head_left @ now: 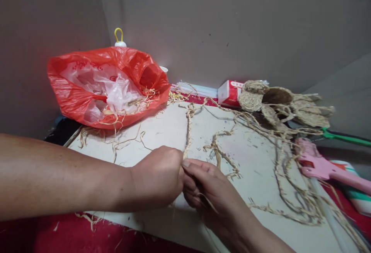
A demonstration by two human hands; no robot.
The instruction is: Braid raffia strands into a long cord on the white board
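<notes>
Over the white board, my two hands meet at the near end of a braided straw rope (189,131), which runs away from me toward the back. My left hand (159,175) is closed in a fist at the rope's end; its fingertips are hidden. Thumb and fingers of my right hand (207,187) pinch the same spot, touching the left. A loose straw strand (209,202) hangs from the right hand's fingers. More braided rope (223,154) lies in loops to the right of my hands.
A red plastic bag (78,110) with straw strips lies at the back left. Behind right are woven straw pieces (251,100) and a red-and-white tissue pack (228,92). A pink glue gun (315,164) and green-handled tool (344,139) lie right. The white board (165,129) rests on red cloth (58,233).
</notes>
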